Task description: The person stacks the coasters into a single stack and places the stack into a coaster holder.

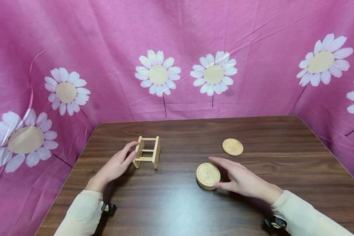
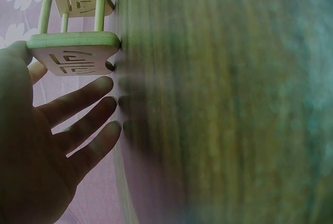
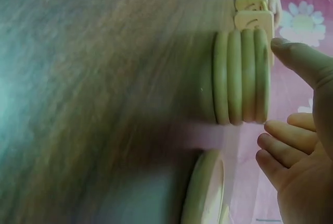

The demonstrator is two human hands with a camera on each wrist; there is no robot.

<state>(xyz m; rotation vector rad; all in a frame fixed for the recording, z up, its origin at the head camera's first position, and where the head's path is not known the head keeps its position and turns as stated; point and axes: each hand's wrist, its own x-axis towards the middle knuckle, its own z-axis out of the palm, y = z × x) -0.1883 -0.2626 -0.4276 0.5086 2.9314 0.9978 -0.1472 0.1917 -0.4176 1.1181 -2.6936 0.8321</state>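
A small wooden coaster holder (image 1: 147,150), with cut-out side panels joined by rods, stands on the left of the table. My left hand (image 1: 121,163) pinches its left panel near the top between thumb and index finger. In the left wrist view the other fingers (image 2: 88,130) spread out below that panel. A stack of several round wooden coasters (image 1: 208,176) sits near the middle, a line carving on its top one. My right hand (image 1: 242,179) curves loosely around its right side, thumb and fingertips right at the rim. One single coaster (image 1: 232,147) lies flat behind the right hand.
The brown wood-grain table (image 1: 171,209) ends at a pink cloth (image 1: 183,29) with white daisies, which hangs behind and along both sides. Dark wrist devices (image 1: 108,208) sit under both pale sleeves (image 1: 82,213).
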